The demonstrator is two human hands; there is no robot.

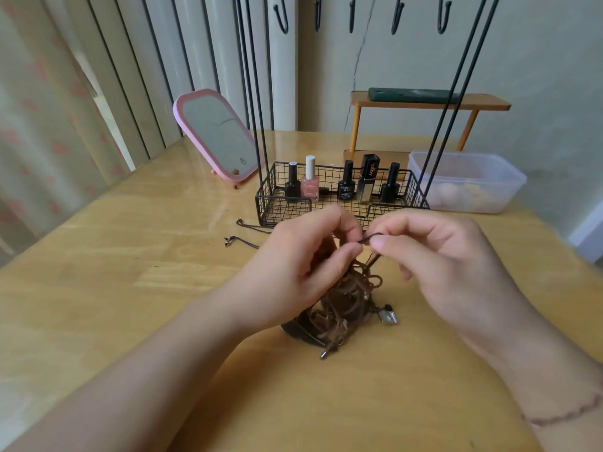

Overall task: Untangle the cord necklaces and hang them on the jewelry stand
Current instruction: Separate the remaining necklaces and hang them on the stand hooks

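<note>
A pink-framed tabletop mirror [215,137] leans at the far left of the wooden bench [130,288]. The left hand [293,265] and right hand [450,256] pinch one dark cord [368,238] between fingertips, lifting it from the tangled brown cord necklaces [346,305] heaped before the black wire jewelry stand [339,197].

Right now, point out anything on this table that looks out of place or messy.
The brown cord necklaces sit in one knotted clump below both hands, not hung. A thin chain lies loose on the table left of the stand's wire basket. Every visible hook is bare.
</note>
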